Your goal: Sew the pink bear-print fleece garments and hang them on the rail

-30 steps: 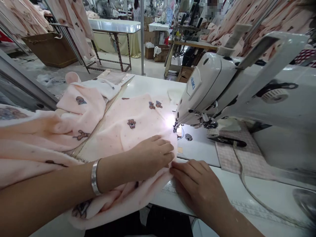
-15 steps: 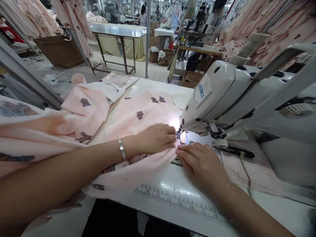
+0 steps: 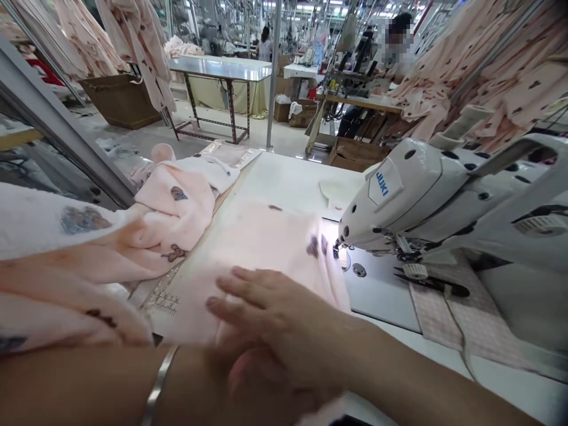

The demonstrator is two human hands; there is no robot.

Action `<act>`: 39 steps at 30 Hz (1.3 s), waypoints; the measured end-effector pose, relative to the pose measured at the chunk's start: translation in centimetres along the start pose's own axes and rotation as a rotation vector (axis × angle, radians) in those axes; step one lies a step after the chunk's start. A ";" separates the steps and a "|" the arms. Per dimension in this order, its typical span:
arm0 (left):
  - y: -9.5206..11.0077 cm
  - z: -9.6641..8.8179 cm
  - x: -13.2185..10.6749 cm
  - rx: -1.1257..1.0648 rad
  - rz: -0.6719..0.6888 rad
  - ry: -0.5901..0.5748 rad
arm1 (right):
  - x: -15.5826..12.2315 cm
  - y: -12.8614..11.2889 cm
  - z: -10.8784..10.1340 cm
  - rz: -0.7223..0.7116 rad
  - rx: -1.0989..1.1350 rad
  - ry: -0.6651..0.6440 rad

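Observation:
A pale pink fleece piece (image 3: pixel 261 236) with small printed bears lies on the sewing machine's table, its right edge bunched beside the needle area. My right hand (image 3: pixel 284 319) reaches across to the left, fingers stretched out over the fleece. Below it and partly covered is my left hand (image 3: pixel 208 373), with a silver bracelet (image 3: pixel 157 384) at the wrist; its fingers are hidden and blurred. The white sewing machine (image 3: pixel 399 195) stands on the right, its lamp lighting the presser foot (image 3: pixel 338 248).
More pink printed fleece (image 3: pixel 177 219) is heaped at the left. Black thread snips (image 3: pixel 444 285) lie by the machine on checked cloth (image 3: pixel 470 319). A metal post (image 3: pixel 57 118) rises at the left. Beyond are a worktable (image 3: pixel 222 68), hanging garments (image 3: pixel 497 65) and a person at another machine.
My right hand has left the needle area and crossed left over my left hand. My left hand has drawn back toward me. The fleece has shifted and turned, and the view has tilted slightly.

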State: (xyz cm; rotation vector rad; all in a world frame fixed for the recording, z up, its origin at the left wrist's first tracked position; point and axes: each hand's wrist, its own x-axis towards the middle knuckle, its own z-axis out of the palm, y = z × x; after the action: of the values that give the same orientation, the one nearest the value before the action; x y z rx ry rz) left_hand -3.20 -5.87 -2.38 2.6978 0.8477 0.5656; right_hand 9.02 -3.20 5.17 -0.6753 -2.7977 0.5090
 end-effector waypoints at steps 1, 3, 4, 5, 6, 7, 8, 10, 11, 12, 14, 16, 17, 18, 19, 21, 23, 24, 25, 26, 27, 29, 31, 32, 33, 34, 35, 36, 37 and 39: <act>0.9 -0.2 -1.4 -0.029 0.079 -0.009 | 1.6 0.5 0.7 -0.033 0.003 -0.064; 2.3 -1.3 -2.7 -0.127 0.246 -0.012 | 4.6 2.9 1.8 0.003 -0.038 -0.130; 2.6 -2.0 -2.5 -0.194 0.247 -0.005 | 5.9 4.6 2.1 0.074 -0.061 -0.097; 2.6 -2.9 -2.0 -0.268 0.180 0.007 | 7.1 6.5 2.2 0.152 -0.081 -0.046; 2.1 -3.8 -1.1 -0.335 0.058 0.030 | 7.9 8.3 2.0 0.254 -0.104 0.029; 1.3 -4.6 -0.2 -0.374 -0.096 0.058 | 8.5 9.8 1.7 0.355 -0.129 0.112; 0.0 -5.3 0.7 -0.370 -0.257 0.074 | 8.6 10.8 1.3 0.432 -0.153 0.192; -3.4 -6.5 1.4 -0.218 -0.370 0.062 | 7.3 10.9 0.6 0.497 -0.195 0.329; -5.2 -7.1 1.2 -0.114 -0.326 0.005 | 5.9 10.0 0.4 0.479 -0.211 0.376; -7.0 -7.6 0.6 -0.014 -0.246 -0.063 | 4.2 8.6 0.5 0.428 -0.225 0.407; -9.6 -8.9 -1.0 0.134 -0.115 -0.181 | 0.1 5.2 1.3 0.281 -0.238 0.401; -10.5 -10.2 -2.0 0.218 -0.054 -0.238 | -3.6 2.1 2.5 0.153 -0.243 0.368; -10.3 -10.7 -2.0 0.242 -0.043 -0.250 | -5.0 0.9 3.0 0.153 -0.256 0.359; -9.9 -11.0 -1.6 0.258 -0.040 -0.246 | -6.0 0.0 3.5 0.194 -0.258 0.346; -9.2 -10.9 -0.9 0.265 -0.045 -0.232 | -6.7 -0.7 3.8 0.242 -0.248 0.332; -8.0 -9.8 0.7 0.255 -0.045 -0.195 | -7.5 -1.6 3.8 0.335 -0.184 0.282; -7.2 -8.0 1.7 0.238 -0.029 -0.166 | -8.1 -2.2 3.3 0.343 -0.076 0.197; -7.1 -7.1 1.9 0.229 -0.019 -0.169 | -8.5 -2.3 2.9 0.334 -0.032 0.160; -7.1 -6.4 1.9 0.223 -0.012 -0.180 | -8.9 -2.2 2.6 0.332 -0.007 0.147; -7.2 -5.8 1.7 0.220 -0.014 -0.188 | -9.4 -1.9 2.3 0.347 -0.013 0.157; -7.3 -5.4 1.5 0.217 -0.023 -0.195 | -9.9 -1.3 2.0 0.375 -0.054 0.182; -7.4 -5.2 1.3 0.213 -0.041 -0.201 | -10.4 0.2 1.8 0.456 -0.161 0.221; -7.4 -5.2 1.2 0.221 -0.050 -0.198 | -10.4 1.5 1.7 0.497 -0.222 0.210; -7.4 -5.3 1.1 0.228 -0.050 -0.199 | -10.4 1.8 1.7 0.498 -0.223 0.190; -7.4 -5.3 1.0 0.237 -0.047 -0.204 | -10.5 1.9 1.5 0.488 -0.206 0.163; -7.3 -5.4 0.9 0.246 -0.043 -0.212 | -10.7 1.6 1.3 0.466 -0.178 0.123; -7.2 -5.5 0.8 0.255 -0.037 -0.223 | -11.0 1.2 1.0 0.427 -0.137 0.065; -7.0 -5.7 0.8 0.264 -0.029 -0.234 | -11.5 0.7 0.7 0.386 -0.084 -0.001; -6.7 -5.9 0.9 0.272 -0.024 -0.236 | -12.0 0.2 0.5 0.339 -0.021 -0.043; -5.8 -6.6 1.6 0.270 -0.006 -0.233 | -12.8 -0.1 0.0 0.312 0.041 -0.026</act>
State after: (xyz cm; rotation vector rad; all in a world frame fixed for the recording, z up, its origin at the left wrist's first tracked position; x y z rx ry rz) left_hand -7.69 0.48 1.93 2.9236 0.9237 0.1357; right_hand 20.14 -9.39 3.55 -1.1119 -2.7078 0.6318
